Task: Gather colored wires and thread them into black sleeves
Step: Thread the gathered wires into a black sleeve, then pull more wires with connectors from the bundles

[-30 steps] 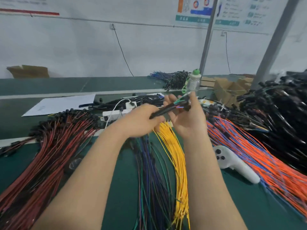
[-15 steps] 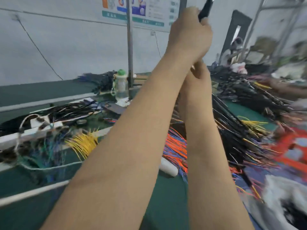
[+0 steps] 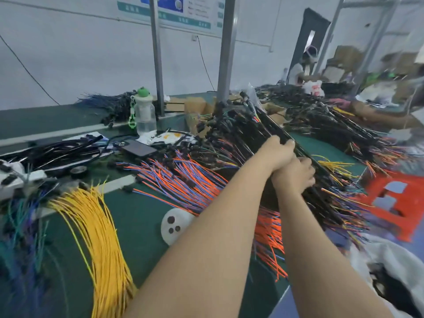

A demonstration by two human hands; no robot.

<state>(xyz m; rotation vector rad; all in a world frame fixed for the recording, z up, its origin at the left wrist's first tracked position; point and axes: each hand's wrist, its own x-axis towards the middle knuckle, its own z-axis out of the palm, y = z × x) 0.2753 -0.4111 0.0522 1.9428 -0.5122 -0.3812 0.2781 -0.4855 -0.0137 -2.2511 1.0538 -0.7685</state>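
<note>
Two bare hands meet over the heap of sleeved wires (image 3: 229, 138) on the right side of the green table (image 3: 142, 216). The left hand (image 3: 278, 154) sits on top, its fingers curled tight round a long black sleeve (image 3: 270, 127) that slants up and away toward the far end of the heap. The right hand (image 3: 294, 176) is tucked just under the left and touches it, with its fingers bent and closed on the black sleeve lower down (how many wires run inside the grip I cannot tell, because the hands cover it). Coloured ends fan out of the heap below the right hand, toward a red stool (image 3: 394, 198) beside the table.

Loose wires lie sorted across the table. At the left is a yellow bundle (image 3: 98, 226), with blurred teal and blue ones (image 3: 20, 226) at the far left edge. An orange-and-blue spread (image 3: 174, 180) runs under the left forearm. A white controller (image 3: 172, 223) lies between the yellow bundle and that forearm. Further back a dark phone (image 3: 137, 148) lies flat, and a clear bottle (image 3: 143, 113) with a green cap stands upright beside a metal post (image 3: 157, 53). Another person (image 3: 298, 70) is at the far end of the room.
</note>
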